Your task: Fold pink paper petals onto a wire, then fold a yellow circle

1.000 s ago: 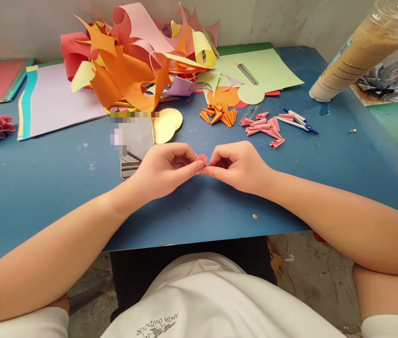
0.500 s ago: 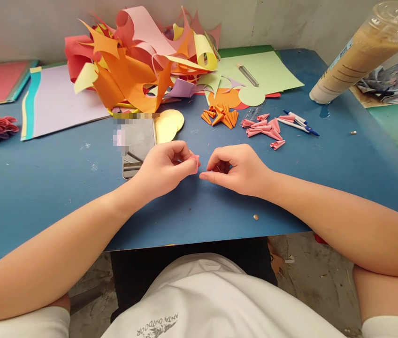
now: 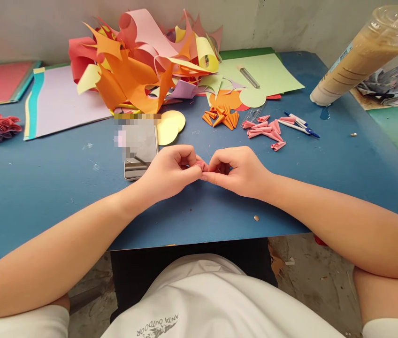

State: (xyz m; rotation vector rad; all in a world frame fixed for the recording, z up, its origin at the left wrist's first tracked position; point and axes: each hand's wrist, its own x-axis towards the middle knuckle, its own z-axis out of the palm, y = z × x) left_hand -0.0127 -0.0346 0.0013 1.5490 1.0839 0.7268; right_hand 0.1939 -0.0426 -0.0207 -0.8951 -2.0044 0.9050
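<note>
Pinched in the fingers of my left hand point(image 3: 175, 170) is a small folded piece of pink paper point(image 3: 202, 165), mostly covered by the fingertips. My right hand point(image 3: 238, 170) is closed too, thumb against forefinger, its tips meeting the right side of the paper. Whatever lies in that pinch is too small to make out; a faint thin line shows just above it. Beyond the hands lie several pink paper cones point(image 3: 264, 127) and a cluster of orange paper cones point(image 3: 222, 116). A phone point(image 3: 139, 145), partly blurred, rests beside my left hand.
Yellow paper discs point(image 3: 168, 127) lie behind the phone. Colourful paper offcuts point(image 3: 132, 70) pile up against the wall. Blue-and-white pens point(image 3: 299, 124) sit right of the cones. A tall iced drink cup point(image 3: 357, 58) stands back right; a ruffled red paper piece point(image 3: 0, 126) lies far left.
Both hands have come together. The pink paper in my left hand has moved slightly right and now touches the fingertips of my right hand.
</note>
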